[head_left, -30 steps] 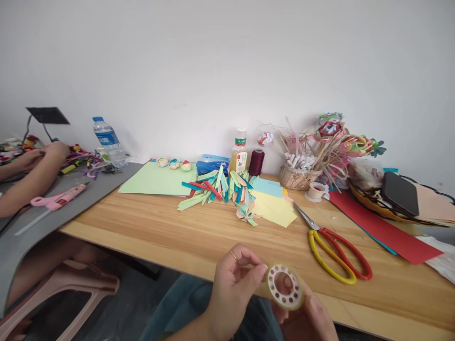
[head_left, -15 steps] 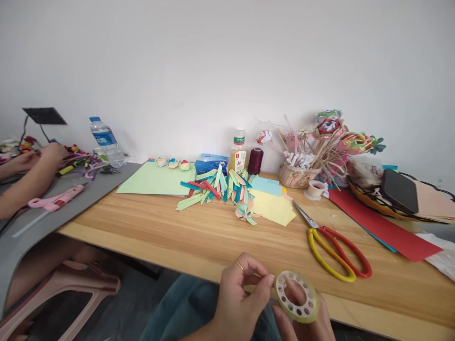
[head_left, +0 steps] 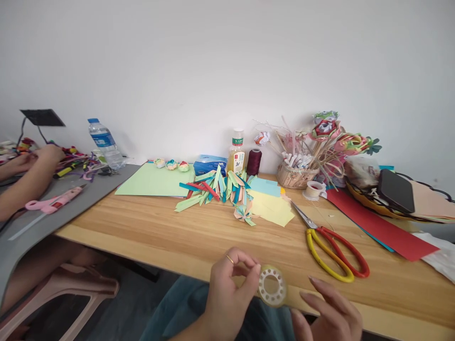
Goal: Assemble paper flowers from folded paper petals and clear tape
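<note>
My left hand (head_left: 229,296), a gold-coloured ring on one finger, is closed in a pinch at the left edge of a roll of clear tape (head_left: 283,284). The roll has a white core ringed with round holes and hangs over the table's front edge and my lap. To its right is my right hand (head_left: 332,310), open and apart from the roll, fingers spread. Beyond it, scissors (head_left: 332,246) with one yellow and one red handle lie on the table.
Folded paper strips (head_left: 213,187), green paper (head_left: 152,180), yellow paper (head_left: 272,208) and a spool of thread (head_left: 254,162) lie or stand at the back. A basket (head_left: 296,176) holds sticks and paper flowers. Red paper (head_left: 384,227) is at right. At left, another person's hands (head_left: 50,154) work near a pink glue gun (head_left: 59,201).
My right hand has let go of the tape roll and moved right, its fingers spreading. The roll has shifted left and stays at my left hand's pinch.
</note>
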Available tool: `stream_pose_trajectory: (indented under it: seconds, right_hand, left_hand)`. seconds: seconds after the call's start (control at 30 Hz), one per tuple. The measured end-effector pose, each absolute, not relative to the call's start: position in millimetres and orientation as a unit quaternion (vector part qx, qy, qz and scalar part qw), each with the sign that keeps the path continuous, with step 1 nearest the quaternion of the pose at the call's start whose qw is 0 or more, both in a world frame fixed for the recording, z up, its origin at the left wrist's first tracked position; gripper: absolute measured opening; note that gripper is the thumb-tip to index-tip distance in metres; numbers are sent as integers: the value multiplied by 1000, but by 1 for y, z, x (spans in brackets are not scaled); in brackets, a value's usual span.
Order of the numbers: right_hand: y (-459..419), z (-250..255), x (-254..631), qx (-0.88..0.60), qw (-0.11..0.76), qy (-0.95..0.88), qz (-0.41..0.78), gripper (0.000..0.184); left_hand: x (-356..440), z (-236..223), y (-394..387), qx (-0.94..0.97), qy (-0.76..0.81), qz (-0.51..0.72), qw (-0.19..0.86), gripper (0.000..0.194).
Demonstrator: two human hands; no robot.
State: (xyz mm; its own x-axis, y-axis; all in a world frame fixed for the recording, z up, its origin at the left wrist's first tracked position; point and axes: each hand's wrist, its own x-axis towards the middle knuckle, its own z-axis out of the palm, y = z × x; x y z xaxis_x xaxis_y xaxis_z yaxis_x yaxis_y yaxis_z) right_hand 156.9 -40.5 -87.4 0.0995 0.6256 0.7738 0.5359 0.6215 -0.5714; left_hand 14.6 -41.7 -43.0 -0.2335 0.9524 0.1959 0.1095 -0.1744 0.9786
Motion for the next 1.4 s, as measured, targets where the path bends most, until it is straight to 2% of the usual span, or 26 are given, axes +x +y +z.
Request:
stream_pose_trajectory:
  seconds: [0.07, 0.13, 0.3, 0.47, 0.57, 0.63, 0.83, 1.07, 1.17, 1.3, 1.4]
  right_hand:
    - [-37, -81, 154, -407, 544, -729, 78, 32]
    - [-34, -75, 150, -379, 487, -781, 94, 39]
    - [-30, -68, 146, -381, 464, -792, 111, 30]
    - [-30, -61, 151, -394, 407, -814, 127, 26]
    - [-29, -57, 152, -411, 390, -810, 154, 20]
    - [-30, -56, 151, -421, 397, -797, 174, 15]
    - [-30, -51, 151, -397, 418, -780, 244, 21]
    - [-21, -60, 151, -278, 453, -673, 515, 12]
    - [-21, -65, 148, -281, 431, -637, 575, 15]
    - [-22, -61, 150, -337, 423, -611, 579, 25]
    - [-20, -56, 156, -385, 441, -616, 527, 25]
  left_hand:
    - [13, -42, -43, 555, 510, 564, 338, 9]
    - [13, -41, -43, 581, 494, 564, 318, 10]
    - [10, -39, -43, 606, 477, 570, 282, 8]
    - [10, -40, -43, 679, 451, 570, 105, 12]
    - [9, -41, -43, 687, 442, 572, 75, 11]
    - [9, -41, -43, 693, 434, 571, 77, 11]
    - [6, -37, -42, 694, 426, 574, 89, 10]
    - [4, -31, -40, 716, 374, 580, 104, 8]
    - [2, -28, -41, 737, 359, 565, 100, 11]
    - [-7, -23, -43, 730, 361, 544, 203, 11]
    - [-21, -25, -31, 660, 436, 532, 302, 23]
